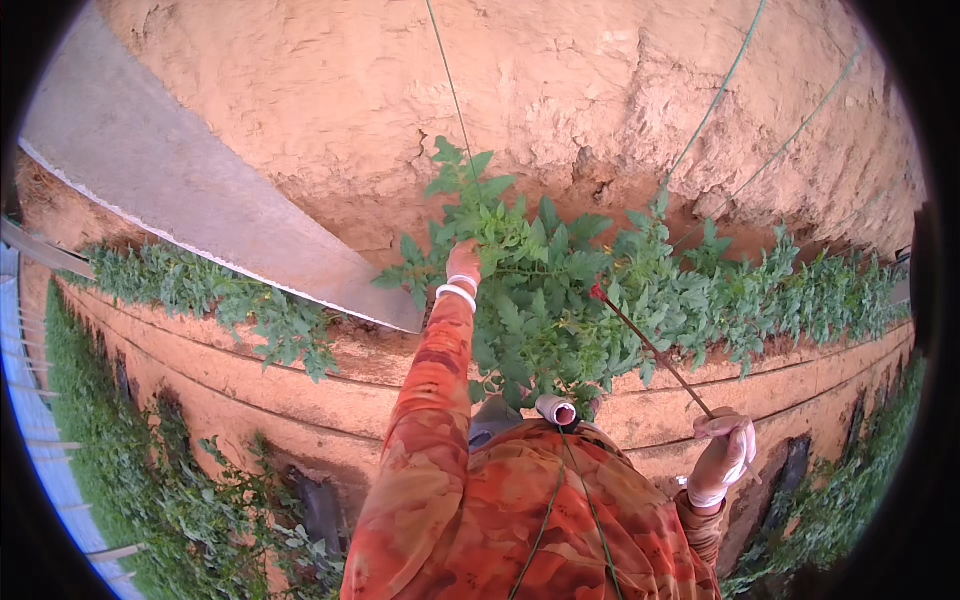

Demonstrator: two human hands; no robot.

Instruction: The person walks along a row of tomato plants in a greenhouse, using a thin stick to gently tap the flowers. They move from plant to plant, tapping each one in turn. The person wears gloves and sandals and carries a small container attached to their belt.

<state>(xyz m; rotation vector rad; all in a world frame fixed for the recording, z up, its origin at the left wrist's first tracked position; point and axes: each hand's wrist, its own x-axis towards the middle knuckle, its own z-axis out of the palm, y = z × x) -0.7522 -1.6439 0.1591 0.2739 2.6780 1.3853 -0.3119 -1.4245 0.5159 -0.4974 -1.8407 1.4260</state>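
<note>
My left hand (463,259) reaches into the upper leaves of a tomato plant (517,247), with a white band at its wrist. Leaves hide its fingertips, so whether it grips a stem cannot be told. Out to the right, my right hand (724,454) holds a long thin stick (660,356) near its lower end. The stick slants up and left, and its dark red tip (598,292) is over the foliage. At my waist is a small white cylindrical container (551,406), its open end showing reddish inside. A green cord (551,495) runs from it down my patterned shirt.
Behind the plants rises a cracked earthen wall (517,90), with a grey sloping slab (202,180) on the left. Green support strings (454,82) stretch upward from the plants. Dark hoses or lines (247,337) run along the soil, and another plant row (150,450) grows at lower left.
</note>
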